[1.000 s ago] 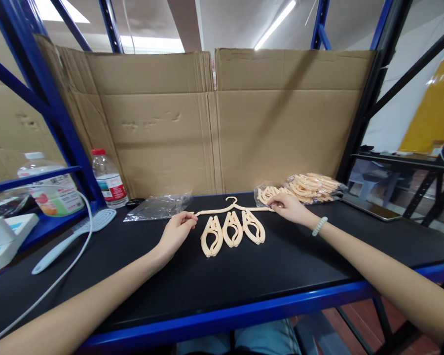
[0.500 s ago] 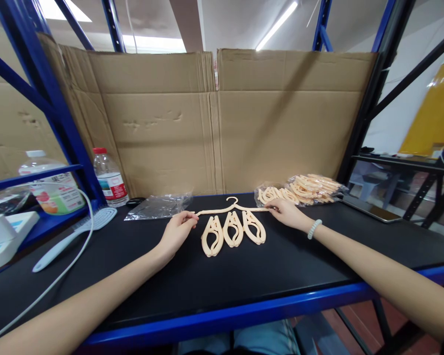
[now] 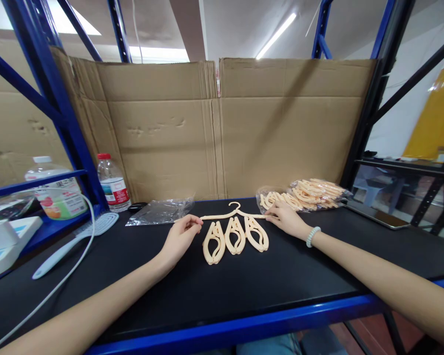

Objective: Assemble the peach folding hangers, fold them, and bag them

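Note:
A cream folding hanger (image 3: 222,216) lies opened out on the black table, its hook pointing away from me. My left hand (image 3: 180,237) has its thumb and fingers closed at the hanger's left end. At the right end, the fingers of my right hand (image 3: 286,220) pinch the arm tip; a pale beaded bracelet circles that wrist. Just nearer to me lie three folded hangers in a row: the left one (image 3: 206,251), the middle one (image 3: 228,241) and the right one (image 3: 263,241).
Clear bags of folded hangers (image 3: 314,193) lie behind my right hand, beside a dark flat device (image 3: 377,215). An empty plastic bag (image 3: 159,211), a red-capped bottle (image 3: 114,186), a hairbrush (image 3: 64,252) and a white cable (image 3: 72,268) are at left. Cardboard (image 3: 281,128) walls the back.
My view has tilted up slightly, so everything sits a little lower in the picture. Both hands stay at the ends of the opened hanger, and the folded hangers have not moved.

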Motion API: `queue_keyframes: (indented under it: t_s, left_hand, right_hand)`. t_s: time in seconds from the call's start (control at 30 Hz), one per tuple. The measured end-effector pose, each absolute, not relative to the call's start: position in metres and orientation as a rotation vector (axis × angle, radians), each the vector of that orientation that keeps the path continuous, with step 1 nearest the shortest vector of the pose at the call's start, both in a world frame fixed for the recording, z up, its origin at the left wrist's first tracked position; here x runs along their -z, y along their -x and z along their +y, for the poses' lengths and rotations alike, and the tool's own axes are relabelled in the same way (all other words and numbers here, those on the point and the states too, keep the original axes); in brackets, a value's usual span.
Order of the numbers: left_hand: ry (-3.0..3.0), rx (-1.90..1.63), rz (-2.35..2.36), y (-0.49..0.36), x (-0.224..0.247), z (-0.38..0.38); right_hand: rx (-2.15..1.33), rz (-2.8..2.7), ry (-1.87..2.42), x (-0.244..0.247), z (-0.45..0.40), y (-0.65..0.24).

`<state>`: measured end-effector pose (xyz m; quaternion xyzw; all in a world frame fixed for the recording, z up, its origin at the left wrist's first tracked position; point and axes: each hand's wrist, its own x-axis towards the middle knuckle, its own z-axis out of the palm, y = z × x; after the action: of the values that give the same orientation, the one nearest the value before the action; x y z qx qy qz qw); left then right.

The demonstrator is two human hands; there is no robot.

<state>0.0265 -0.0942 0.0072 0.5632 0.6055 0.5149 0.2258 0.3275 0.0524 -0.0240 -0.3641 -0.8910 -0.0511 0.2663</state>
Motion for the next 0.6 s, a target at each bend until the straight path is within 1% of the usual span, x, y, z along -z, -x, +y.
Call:
queue_keyframes:
  t_s: [0.47, 0.6]
  left_hand:
    - [-1.632, -1.415, 1.607, -0.031, -0.011, -0.098]
    - [-1.6, -1.424, 1.618, -0.032, -0.013, -0.098]
  right_hand:
    - [0.224, -2.244, 0.931, 0.019, 0.051, -0.326]
    - [0.126, -2.167, 0.895, 0.013, 0.048, -0.327]
